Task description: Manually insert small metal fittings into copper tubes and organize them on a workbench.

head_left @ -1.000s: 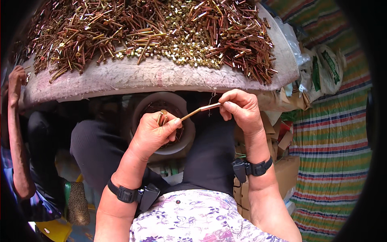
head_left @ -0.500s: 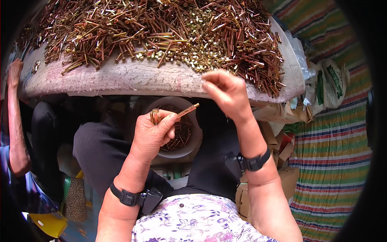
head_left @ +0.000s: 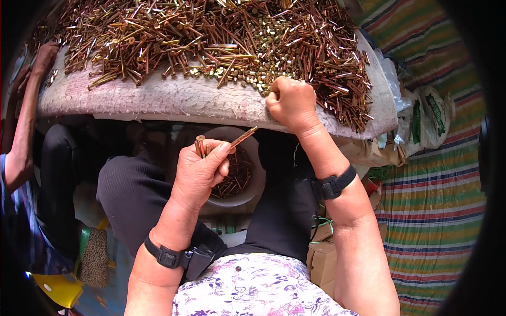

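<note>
My left hand (head_left: 194,171) is closed around several gold-coloured bolts above the tub. One bolt (head_left: 244,137) is pinched by thumb and forefinger, its shank pointing up to the right. The flat heads of the others stand up behind the knuckles. Farther off and to the right, my right hand (head_left: 293,104) is curled at the near edge of the small yellowish nuts (head_left: 258,70). Its fingertips are hidden, so what they grip, if anything, does not show. A large heap of bolts (head_left: 153,45) spreads across the cloth-covered table (head_left: 174,100).
A round pale tub (head_left: 257,181) holding loose bolts stands between my knees. At the far left, another person's arm (head_left: 26,113) reaches to the table edge. Cardboard boxes (head_left: 322,263) and white sacks (head_left: 435,113) are on the right, beside a striped sheet (head_left: 432,221).
My right hand has come down onto the nuts at the heap's edge, its fingers curling closed. My left hand keeps its bolts almost still. The other person's arm has moved farther onto the table.
</note>
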Demonstrator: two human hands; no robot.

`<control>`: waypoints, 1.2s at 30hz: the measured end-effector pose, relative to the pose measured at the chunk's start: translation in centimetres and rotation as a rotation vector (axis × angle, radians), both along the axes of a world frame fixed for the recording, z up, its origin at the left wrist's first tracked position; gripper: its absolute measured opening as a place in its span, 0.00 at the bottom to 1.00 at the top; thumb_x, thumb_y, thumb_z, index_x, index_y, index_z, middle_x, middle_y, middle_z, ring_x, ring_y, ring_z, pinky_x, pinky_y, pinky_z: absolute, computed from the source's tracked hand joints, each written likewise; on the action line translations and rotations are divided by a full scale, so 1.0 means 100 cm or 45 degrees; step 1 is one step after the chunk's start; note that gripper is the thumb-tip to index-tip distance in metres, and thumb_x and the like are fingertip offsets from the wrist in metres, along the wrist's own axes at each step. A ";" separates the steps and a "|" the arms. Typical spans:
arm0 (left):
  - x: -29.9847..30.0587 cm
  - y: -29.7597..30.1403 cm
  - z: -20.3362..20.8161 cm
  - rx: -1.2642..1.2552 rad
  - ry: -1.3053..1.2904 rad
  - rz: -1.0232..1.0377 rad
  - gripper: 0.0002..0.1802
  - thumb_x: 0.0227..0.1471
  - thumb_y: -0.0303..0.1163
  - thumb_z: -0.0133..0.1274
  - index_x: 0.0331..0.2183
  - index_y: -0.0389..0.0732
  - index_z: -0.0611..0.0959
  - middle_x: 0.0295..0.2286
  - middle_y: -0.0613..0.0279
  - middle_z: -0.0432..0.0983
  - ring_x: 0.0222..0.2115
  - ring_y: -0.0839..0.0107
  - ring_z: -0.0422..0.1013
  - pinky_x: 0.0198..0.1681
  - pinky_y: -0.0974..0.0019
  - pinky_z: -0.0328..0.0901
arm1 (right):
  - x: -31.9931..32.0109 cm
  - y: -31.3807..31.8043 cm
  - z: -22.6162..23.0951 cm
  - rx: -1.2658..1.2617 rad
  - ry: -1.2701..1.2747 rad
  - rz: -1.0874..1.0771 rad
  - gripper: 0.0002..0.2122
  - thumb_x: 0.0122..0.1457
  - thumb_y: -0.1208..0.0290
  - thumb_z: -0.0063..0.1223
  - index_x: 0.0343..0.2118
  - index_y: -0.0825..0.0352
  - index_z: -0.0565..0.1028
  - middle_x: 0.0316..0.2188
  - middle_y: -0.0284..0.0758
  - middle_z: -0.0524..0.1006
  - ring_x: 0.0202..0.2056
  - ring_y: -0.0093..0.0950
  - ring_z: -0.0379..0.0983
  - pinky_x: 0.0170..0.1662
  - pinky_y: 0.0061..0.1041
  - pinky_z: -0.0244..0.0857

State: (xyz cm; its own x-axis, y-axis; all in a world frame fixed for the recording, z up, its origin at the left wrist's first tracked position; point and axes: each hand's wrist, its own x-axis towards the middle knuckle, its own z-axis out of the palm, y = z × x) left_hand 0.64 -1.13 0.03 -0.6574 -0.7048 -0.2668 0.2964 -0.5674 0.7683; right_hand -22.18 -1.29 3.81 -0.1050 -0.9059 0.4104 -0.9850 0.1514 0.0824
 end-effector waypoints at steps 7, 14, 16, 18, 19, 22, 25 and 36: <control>-0.001 0.001 -0.001 -0.007 0.034 -0.020 0.09 0.53 0.31 0.53 0.28 0.35 0.80 0.13 0.69 0.69 0.09 0.87 0.55 0.10 0.82 0.45 | 0.023 0.049 0.015 0.071 -1.932 0.369 0.05 0.48 0.85 0.49 0.28 0.70 0.74 0.23 0.23 0.71 0.25 0.09 0.65 0.28 0.10 0.59; -0.002 0.003 -0.001 0.009 0.031 -0.052 0.09 0.52 0.31 0.53 0.28 0.35 0.80 0.13 0.69 0.69 0.09 0.87 0.55 0.10 0.82 0.46 | 0.033 0.067 0.009 0.145 -2.129 0.421 0.07 0.51 0.82 0.53 0.34 0.71 0.73 0.26 0.27 0.73 0.27 0.13 0.67 0.31 0.13 0.63; -0.002 0.002 -0.001 0.010 0.031 -0.071 0.09 0.52 0.31 0.53 0.28 0.35 0.80 0.13 0.69 0.69 0.09 0.87 0.56 0.10 0.82 0.46 | 0.032 0.069 0.008 0.112 -2.128 0.438 0.07 0.51 0.82 0.53 0.34 0.71 0.73 0.26 0.27 0.73 0.26 0.13 0.67 0.30 0.13 0.64; -0.003 0.003 -0.002 -0.008 0.023 -0.064 0.09 0.52 0.31 0.53 0.28 0.35 0.80 0.13 0.69 0.69 0.09 0.87 0.56 0.10 0.82 0.45 | 0.033 0.070 0.008 0.081 -2.129 0.457 0.07 0.52 0.82 0.53 0.35 0.71 0.73 0.26 0.28 0.73 0.26 0.13 0.68 0.30 0.13 0.64; -0.003 0.003 -0.003 -0.028 0.016 -0.060 0.09 0.52 0.31 0.53 0.28 0.35 0.80 0.13 0.69 0.68 0.09 0.87 0.56 0.10 0.82 0.45 | 0.034 0.070 0.010 0.107 -2.069 0.447 0.06 0.52 0.82 0.52 0.34 0.71 0.73 0.26 0.27 0.73 0.27 0.13 0.68 0.30 0.13 0.64; -0.002 0.004 -0.004 -0.032 0.008 -0.055 0.09 0.52 0.31 0.53 0.28 0.35 0.80 0.12 0.69 0.68 0.09 0.87 0.56 0.10 0.82 0.45 | 0.034 0.069 0.012 0.135 -1.968 0.447 0.06 0.53 0.82 0.51 0.34 0.71 0.73 0.26 0.27 0.73 0.27 0.13 0.67 0.30 0.12 0.64; -0.001 0.003 -0.003 -0.030 0.008 -0.061 0.09 0.52 0.31 0.53 0.28 0.35 0.80 0.12 0.69 0.68 0.09 0.87 0.56 0.10 0.82 0.45 | 0.034 0.069 0.012 0.139 -1.906 0.457 0.06 0.53 0.83 0.51 0.35 0.71 0.73 0.26 0.27 0.72 0.27 0.13 0.67 0.30 0.12 0.63; 0.000 0.002 -0.004 -0.060 0.014 -0.075 0.09 0.52 0.30 0.52 0.27 0.34 0.80 0.12 0.70 0.68 0.09 0.87 0.56 0.10 0.82 0.45 | 0.038 0.068 0.013 0.189 -1.871 0.394 0.02 0.55 0.78 0.51 0.28 0.70 0.73 0.19 0.26 0.70 0.21 0.12 0.64 0.24 0.13 0.60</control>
